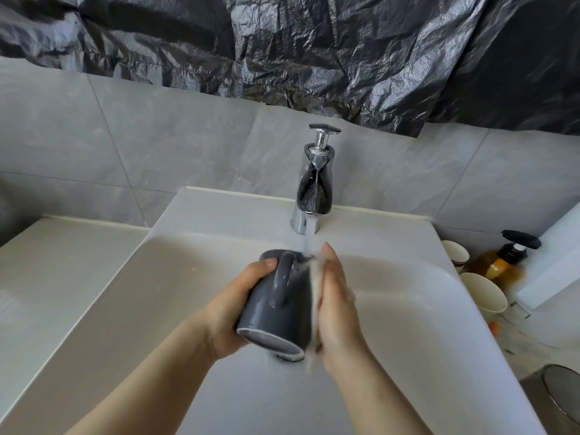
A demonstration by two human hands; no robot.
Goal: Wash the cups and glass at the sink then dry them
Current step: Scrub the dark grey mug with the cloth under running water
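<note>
Grey mug (276, 309) lay mid-frame over the sink (157, 277), on its side: base toward me, mouth toward the tap (314, 183) at 12 o'clock, handle up. Left hand (238, 309) wrapped its 9 o'clock side. Right hand (339, 309) was flat, fingers straight, pressing a sudsy cloth (315, 287) on the 3 o'clock side. Water (310, 238) hit the rim.

My call: turn the mug in the left grip so the cloth covers the whole wall, then do inside and rim. Grip firm, the glaze looked slick.

Two pale cups (483, 293) sat at 3 o'clock on the desk (546, 334) by a pump bottle (505, 262).

Mug interior was hidden. I couldn't pick out a glass. The object at 5 o'clock was cut off. The cloth was blurred and may have been a sponge.
</note>
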